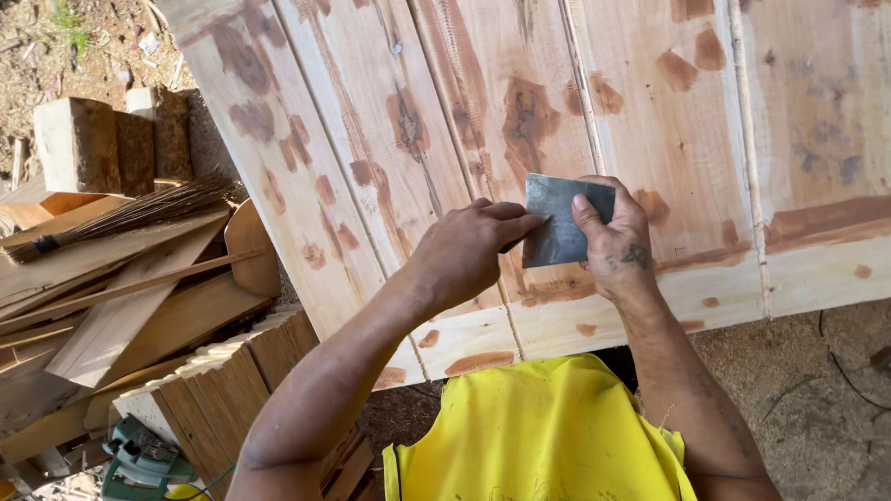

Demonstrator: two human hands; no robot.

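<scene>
From the head camera, looking down: both hands meet over a broad panel of pale wooden boards [390,121] joined edge to edge, blotched all over with reddish-brown patches of filler. Between them is a thin grey metal scraper blade [561,218], a flat rectangular sheet standing tilted on the wood near the panel's near edge. The left hand [473,250] is curled, its fingertips pinched on the blade's left edge. The right hand [613,241] grips the right side, thumb pressed on the face of the sheet near its upper corner, the other fingers hidden behind it. Both forearms reach in from below, over a yellow garment [538,427] on the person's chest.

Off to the left, beside the panel, lies a heap of loose planks [111,315] with a twig broom [130,218] resting across them. A few short wood blocks [102,139] stand behind on the dirt. A green power tool [139,459] sits at the lower left corner, partly cut off. Bare ground [817,399] shows at the lower right.
</scene>
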